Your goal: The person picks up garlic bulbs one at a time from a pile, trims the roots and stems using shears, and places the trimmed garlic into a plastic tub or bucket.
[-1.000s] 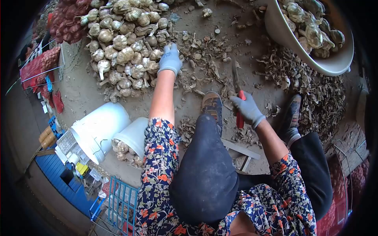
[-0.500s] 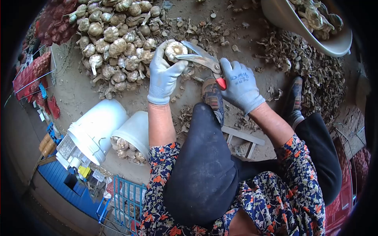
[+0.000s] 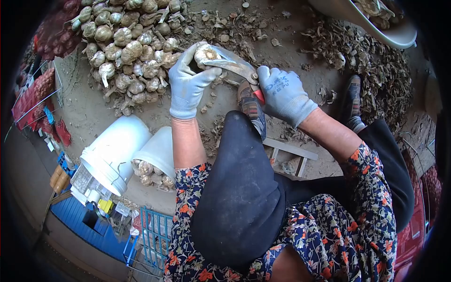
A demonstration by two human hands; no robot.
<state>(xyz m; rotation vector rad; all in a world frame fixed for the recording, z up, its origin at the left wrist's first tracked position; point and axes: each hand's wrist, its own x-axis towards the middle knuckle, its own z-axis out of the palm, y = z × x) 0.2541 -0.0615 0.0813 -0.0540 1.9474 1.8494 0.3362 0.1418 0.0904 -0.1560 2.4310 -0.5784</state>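
My left hand (image 3: 187,89), in a pale grey glove, grips a garlic bulb (image 3: 205,55) between thumb and fingers, its cut root side turned to the right. In my gloved right hand (image 3: 284,92) are pruning shears (image 3: 242,69) with red handles, mostly hidden by the fingers. The shears' blades point left and lie against the bulb, one along its far side and one across its near side. Left of my left hand lies a big heap of garlic bulbs (image 3: 127,54) on the dirt floor.
A white bucket (image 3: 120,145) lies tipped at the left, beside a second bucket (image 3: 157,148) with garlic at its mouth. Dry garlic trimmings (image 3: 371,84) are piled at the right, under a white basin (image 3: 397,37). Red mesh sacks (image 3: 40,96) stand far left; a teal crate (image 3: 155,230) is lower left.
The bulb has turned a little in my left hand, and the blades now lie closer along it. The whole view has shifted slightly, so the heap and basin sit higher.
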